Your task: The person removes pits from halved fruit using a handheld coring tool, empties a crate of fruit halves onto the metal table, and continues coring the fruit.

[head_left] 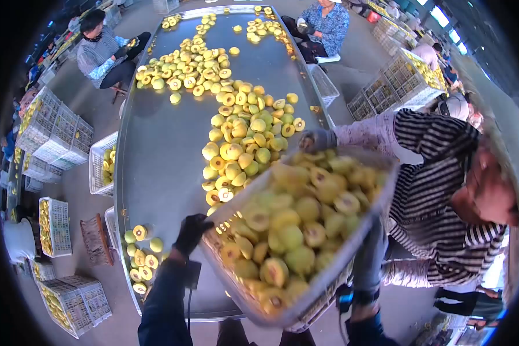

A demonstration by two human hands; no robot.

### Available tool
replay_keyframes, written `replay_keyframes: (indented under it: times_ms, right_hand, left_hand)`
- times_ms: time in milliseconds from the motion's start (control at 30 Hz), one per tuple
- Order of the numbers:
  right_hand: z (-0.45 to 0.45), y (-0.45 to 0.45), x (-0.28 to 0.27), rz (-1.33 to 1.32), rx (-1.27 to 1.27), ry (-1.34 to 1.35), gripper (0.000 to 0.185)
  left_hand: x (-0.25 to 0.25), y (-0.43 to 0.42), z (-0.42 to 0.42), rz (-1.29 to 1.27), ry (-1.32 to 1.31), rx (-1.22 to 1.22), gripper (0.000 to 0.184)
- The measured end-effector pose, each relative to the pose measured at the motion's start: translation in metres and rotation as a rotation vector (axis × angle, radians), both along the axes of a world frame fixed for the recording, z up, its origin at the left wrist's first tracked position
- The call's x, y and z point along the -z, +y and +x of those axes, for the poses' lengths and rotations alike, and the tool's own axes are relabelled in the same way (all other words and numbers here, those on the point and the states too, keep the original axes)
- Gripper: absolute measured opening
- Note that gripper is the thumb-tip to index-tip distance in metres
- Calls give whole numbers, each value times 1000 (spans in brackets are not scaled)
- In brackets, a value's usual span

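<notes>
One crate [232, 293] (tilted), table's mid-left edge [121, 173] bare

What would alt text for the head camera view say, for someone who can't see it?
A plastic crate full of yellow-green stone fruit, many halved, overhangs a metal table, with the wearer's black-gloved left hand at one edge and a striped-sleeved co-worker's gloved hand at another. More fruit lies heaped along the table.

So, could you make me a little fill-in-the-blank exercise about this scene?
1. Fruit lies heaped on a long grey ____.
2. The left hand wears a black ____.
3. The co-worker nearest the crate wears a shirt with black-and-white ____.

Missing words: table; glove; stripes.
</notes>
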State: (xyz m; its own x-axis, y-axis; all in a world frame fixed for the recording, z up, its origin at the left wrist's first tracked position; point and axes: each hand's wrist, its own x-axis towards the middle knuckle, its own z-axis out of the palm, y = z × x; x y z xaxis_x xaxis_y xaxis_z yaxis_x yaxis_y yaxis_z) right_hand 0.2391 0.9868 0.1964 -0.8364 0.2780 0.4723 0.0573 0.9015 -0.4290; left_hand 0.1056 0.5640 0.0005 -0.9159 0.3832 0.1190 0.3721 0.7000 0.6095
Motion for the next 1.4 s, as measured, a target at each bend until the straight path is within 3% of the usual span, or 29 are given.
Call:
replay_keyframes:
  times_ms: [33,67,133,167,200,233,300,333,367,467,533,733,933,1000,1067,1133,1200,1267,1300,1400]
  right_hand:
    - [-13,-1,-5,-479,-11,-20,39]
    - [-25,-2,-11,-951,45,46,40]
    - [-13,-2,17,-849,124,140,43]
    - [-2,-4,38,-805,164,174,45]
    - [1,-17,60,-891,46,321,48]
    - [4,-33,67,-804,17,143,50]
    - [14,-57,104,-380,78,189,54]
    - [15,-70,119,-375,108,231,53]
    - [12,-84,131,-529,130,243,53]
    - [-9,-114,149,-751,153,281,52]
    - [-21,-125,155,-815,144,302,51]
    - [-88,-142,141,-870,87,361,49]
    - [-198,-168,87,-872,-49,559,46]
    - [-232,-185,62,-738,-99,590,46]
    - [-281,-191,24,-113,-65,426,45]
    - [-300,-184,-1,-416,-339,253,46]
    - [-285,-166,-7,-625,-494,151,47]
    - [-242,-139,20,-96,-403,326,45]
    - [-225,-128,54,-91,-318,276,49]
    - [-211,-127,72,325,-299,65,57]
  left_hand:
    - [16,-13,-15,3,13,1,24]
    - [-4,-7,-15,210,-6,-64,27]
    - [-72,18,7,623,-28,-197,32]
    - [-83,19,21,1007,-317,-261,41]
    - [-79,8,34,989,-313,-390,42]
    - [-74,2,39,994,-301,-433,44]
    - [-69,-1,42,1034,-253,-436,49]
    - [-64,0,35,1065,-203,-396,52]
    - [-50,-3,36,1036,-99,-318,54]
    - [3,-40,37,597,-62,-215,61]
    - [13,-42,38,653,-80,-258,61]
    - [5,-34,-1,742,-101,-336,62]
    - [-3,-33,-114,811,-26,-333,63]
    - [-32,-27,-126,926,7,-343,64]
    - [-69,-12,-113,1070,85,-353,64]
    - [-90,7,-79,1084,180,-391,65]
    - [-93,26,-44,835,217,-479,72]
    - [-85,45,-23,428,228,-434,83]
    - [-79,54,-21,247,227,-427,88]
    - [-20,63,-42,310,229,-553,89]
